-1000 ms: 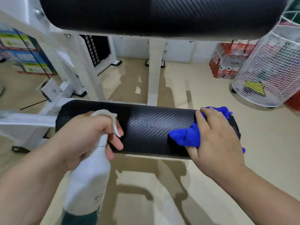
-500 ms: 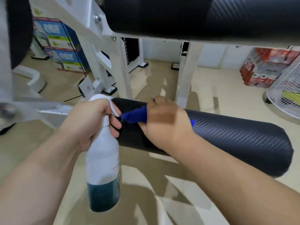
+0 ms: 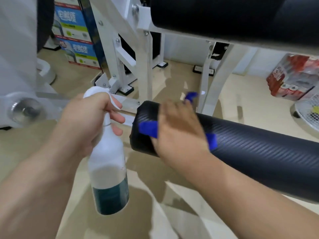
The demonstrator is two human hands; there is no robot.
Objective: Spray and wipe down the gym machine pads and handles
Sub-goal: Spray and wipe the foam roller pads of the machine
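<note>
Single head-worn wide-angle camera, above and behind work, facing forward and down. Very near lower roller pad [image 3: 259,152] crossing mid-frame; upper pad [image 3: 224,16] at top edge, floor [image 3: 241,94] beyond.

Open gap between upper pad [image 3: 224,16] and roller pad [image 3: 259,152], tight at the left end
The gap is wide, crossed at the back by a white post [image 3: 146,69] and a white upright [image 3: 208,90]. Right of the right hand [image 3: 179,133], curled over the blue cloth [image 3: 148,129] at the roller pad's left end, the pad's top runs bare. Just beside that end the left hand [image 3: 86,121] gripping the spray bottle [image 3: 108,169] narrows the way. The floor [image 3: 155,204] lies open beneath
</note>
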